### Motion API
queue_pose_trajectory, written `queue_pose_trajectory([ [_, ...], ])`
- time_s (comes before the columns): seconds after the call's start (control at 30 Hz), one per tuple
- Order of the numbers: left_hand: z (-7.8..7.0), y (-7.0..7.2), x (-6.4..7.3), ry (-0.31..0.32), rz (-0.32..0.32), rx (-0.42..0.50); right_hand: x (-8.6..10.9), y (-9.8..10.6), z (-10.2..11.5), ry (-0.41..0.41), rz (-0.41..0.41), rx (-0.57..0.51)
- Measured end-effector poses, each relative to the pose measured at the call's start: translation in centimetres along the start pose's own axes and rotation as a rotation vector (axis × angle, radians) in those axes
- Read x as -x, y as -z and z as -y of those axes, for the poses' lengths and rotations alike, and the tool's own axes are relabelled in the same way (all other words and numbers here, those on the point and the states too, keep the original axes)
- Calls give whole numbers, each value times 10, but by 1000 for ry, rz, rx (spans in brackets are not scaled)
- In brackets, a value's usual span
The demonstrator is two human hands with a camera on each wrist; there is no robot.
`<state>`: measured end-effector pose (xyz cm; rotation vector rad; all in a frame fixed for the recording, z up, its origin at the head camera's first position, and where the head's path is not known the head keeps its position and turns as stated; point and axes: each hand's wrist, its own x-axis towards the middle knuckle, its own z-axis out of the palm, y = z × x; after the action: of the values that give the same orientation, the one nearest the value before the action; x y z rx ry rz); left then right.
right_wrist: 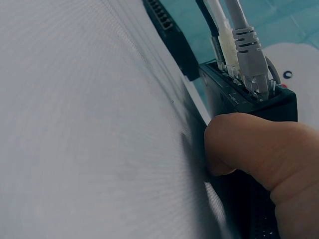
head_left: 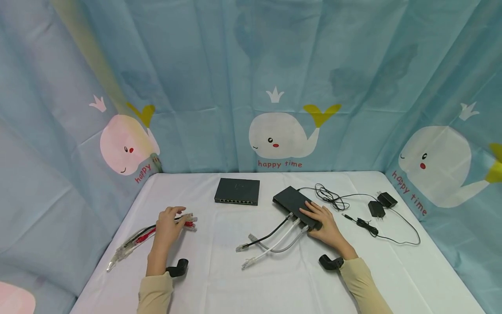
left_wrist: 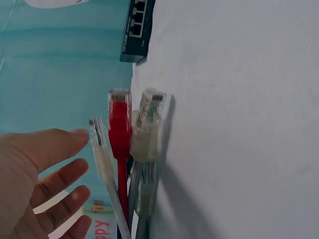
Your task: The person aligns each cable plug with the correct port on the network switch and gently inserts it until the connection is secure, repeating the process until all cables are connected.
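My left hand (head_left: 167, 226) is over a bundle of network cables (head_left: 133, 242) on the left of the table. Thumb and fingers are apart, beside a red plug (left_wrist: 119, 119) and clear plugs (left_wrist: 149, 112) in the left wrist view. On the right, my right hand (head_left: 323, 224) grips a black network switch (head_left: 292, 200), fingers over its top and thumb (right_wrist: 224, 142) at its near end. Three cables are plugged into this switch: a black one (head_left: 270, 235), a white one (head_left: 280, 240) and a grey one (head_left: 292, 242). Their other plugs lie on the cloth.
A second black switch (head_left: 237, 191) lies at the back middle, ports facing forward. Two black power adapters (head_left: 376, 209) with coiled cords (head_left: 331, 196) lie at the right. A blue curtain (head_left: 219, 87) with whales hangs behind the white-covered table (head_left: 219, 279).
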<state>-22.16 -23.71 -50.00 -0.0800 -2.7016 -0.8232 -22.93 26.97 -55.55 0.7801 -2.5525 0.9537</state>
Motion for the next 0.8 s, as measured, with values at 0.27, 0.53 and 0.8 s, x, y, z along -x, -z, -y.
queue_pose_trajectory([
  [0.27, 7, 3, 3, 44, 17, -58, 0, 0, -1, -3, 0, 3],
  [0.53, 13, 3, 6, 33, 44, -73, -1, 0, 0, 10, -8, 13],
  [0.8, 10, 2, 5, 9, 55, -101, 0, 0, 0, 5, -4, 6],
])
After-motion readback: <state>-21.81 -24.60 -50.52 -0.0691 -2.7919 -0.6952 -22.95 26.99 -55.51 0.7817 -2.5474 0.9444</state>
